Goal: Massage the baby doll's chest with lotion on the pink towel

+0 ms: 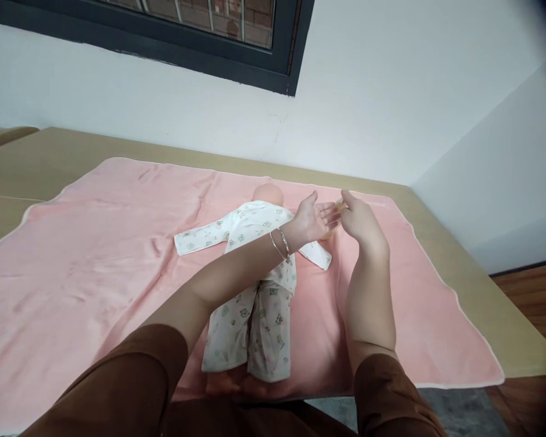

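On a pink blanket [318, 315] lies a doll with a round, skin-toned head [268, 194]. It wears a white printed top [250, 224] and matching trousers [270, 321], arms spread out. My left hand [313, 220], with two bracelets at the wrist, is held above the doll's right-side sleeve, palm turned up and fingers stretched toward my right hand. My right hand [359, 220] is close to those fingertips, its thumb raised and its fingers curled. Something small and yellowish [332, 232] shows between and below the hands; its kind and shape are unclear. My left forearm covers part of the doll's body.
The blanket spreads over a light wooden table [505, 337], whose right edge drops to a wooden floor. A white wall [359, 109] stands behind the table, with a dark window frame [282, 73] above. A curved wooden edge [13, 135] shows at the far left.
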Action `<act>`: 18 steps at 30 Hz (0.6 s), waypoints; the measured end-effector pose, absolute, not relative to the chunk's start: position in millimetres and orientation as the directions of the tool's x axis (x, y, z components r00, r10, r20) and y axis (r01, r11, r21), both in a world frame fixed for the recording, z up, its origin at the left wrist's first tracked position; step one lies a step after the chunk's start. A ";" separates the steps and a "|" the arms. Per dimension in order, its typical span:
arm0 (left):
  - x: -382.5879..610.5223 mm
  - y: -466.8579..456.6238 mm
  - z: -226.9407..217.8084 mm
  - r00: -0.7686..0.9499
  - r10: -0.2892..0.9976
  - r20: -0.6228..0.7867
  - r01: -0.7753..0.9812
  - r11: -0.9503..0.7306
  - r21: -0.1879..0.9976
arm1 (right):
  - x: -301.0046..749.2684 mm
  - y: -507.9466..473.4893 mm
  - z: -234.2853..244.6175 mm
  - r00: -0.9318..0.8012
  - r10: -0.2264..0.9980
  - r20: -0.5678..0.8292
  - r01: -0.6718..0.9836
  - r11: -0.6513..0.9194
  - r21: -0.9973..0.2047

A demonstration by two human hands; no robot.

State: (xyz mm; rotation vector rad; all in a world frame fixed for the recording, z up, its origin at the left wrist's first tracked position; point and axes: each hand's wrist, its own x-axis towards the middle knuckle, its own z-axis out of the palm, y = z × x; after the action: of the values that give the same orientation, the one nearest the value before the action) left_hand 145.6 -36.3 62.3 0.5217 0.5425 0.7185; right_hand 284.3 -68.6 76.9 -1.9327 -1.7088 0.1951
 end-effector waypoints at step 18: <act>44.8 -91.0 73.4 0.548 0.818 -0.174 -0.320 0.397 0.860 | 160.6 -117.7 75.8 -0.321 0.875 0.363 0.865 0.427 -0.262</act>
State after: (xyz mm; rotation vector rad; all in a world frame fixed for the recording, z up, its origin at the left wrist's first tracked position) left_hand 44.8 -91.0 73.4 0.8862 0.6568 0.7899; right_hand 160.6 -117.7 75.8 -1.4726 -2.2363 0.0272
